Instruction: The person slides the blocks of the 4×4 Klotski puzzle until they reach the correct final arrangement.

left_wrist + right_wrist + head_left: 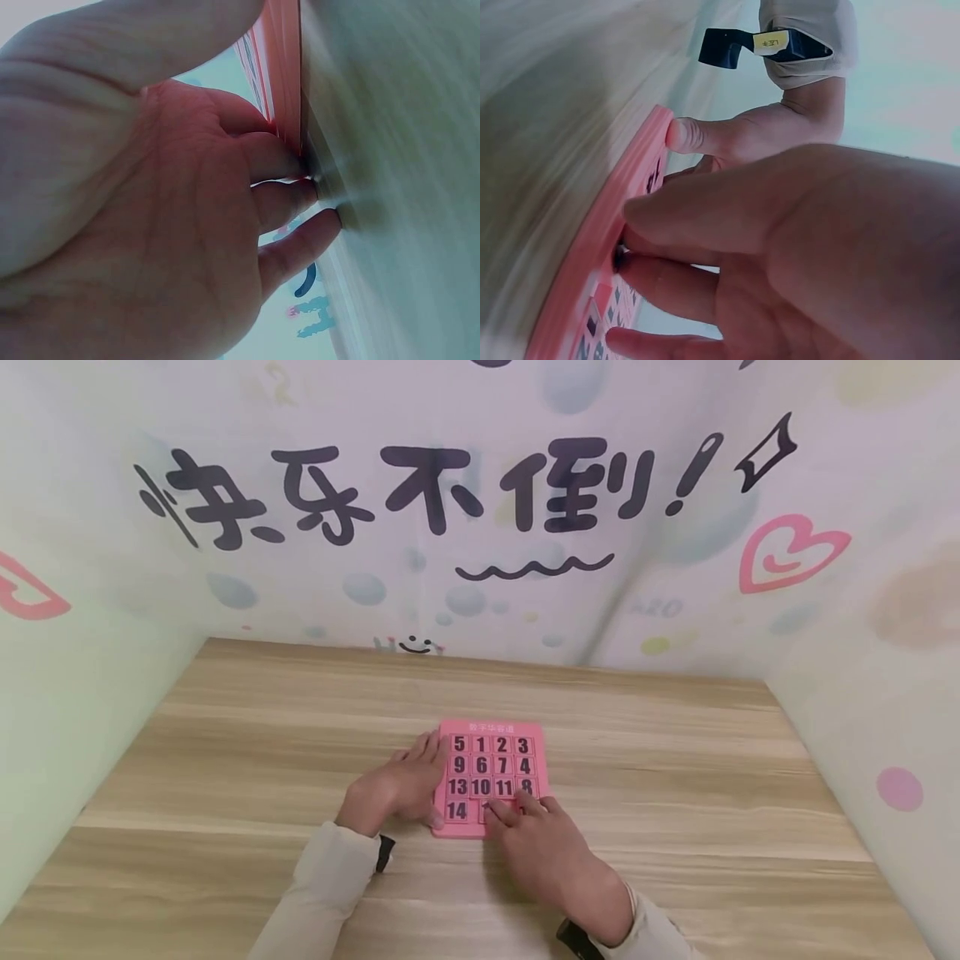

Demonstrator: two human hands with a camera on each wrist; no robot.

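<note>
A pink number sliding puzzle [491, 727] lies flat on the wooden table, its dark-numbered tiles set in a square frame. My left hand [408, 785] rests along the puzzle's left side. Its thumb [686, 135] presses the near left corner, while the other fingers lie fairly straight against the side, some fingertips down on the table. My right hand [543, 856] is over the near right part, fingertips touching the bottom-row tiles. The 14 tile [457, 811] shows at the lower left with a gap to its right; the fingers partly cover the other bottom tiles.
The wooden table [225, 735] extends around the puzzle. A white printed backdrop [480, 610] with dark lettering stands behind it, and pale side walls [67, 710] close in left and right. A black strap [757, 45] sits on the left wrist.
</note>
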